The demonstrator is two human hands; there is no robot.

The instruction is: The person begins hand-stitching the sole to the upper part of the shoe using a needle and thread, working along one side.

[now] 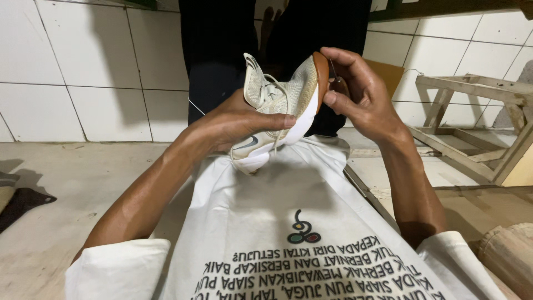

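Note:
A cream sneaker [277,105] with a white midsole and a brown outsole at its toe is held up in front of my chest, toe pointing up and to the right. My left hand [239,119] wraps around its side and laces. My right hand [355,94] pinches a thin needle-like tool with a dark handle [336,82] against the brown toe edge. A thin pale thread [195,106] trails off to the left of my left wrist.
I wear a white printed shirt [288,222]. A person in dark trousers [222,55] stands right behind the shoe. A wooden frame [477,128] lies at the right by the white tiled wall [83,66]. Dark cloth [22,203] lies on the floor at left.

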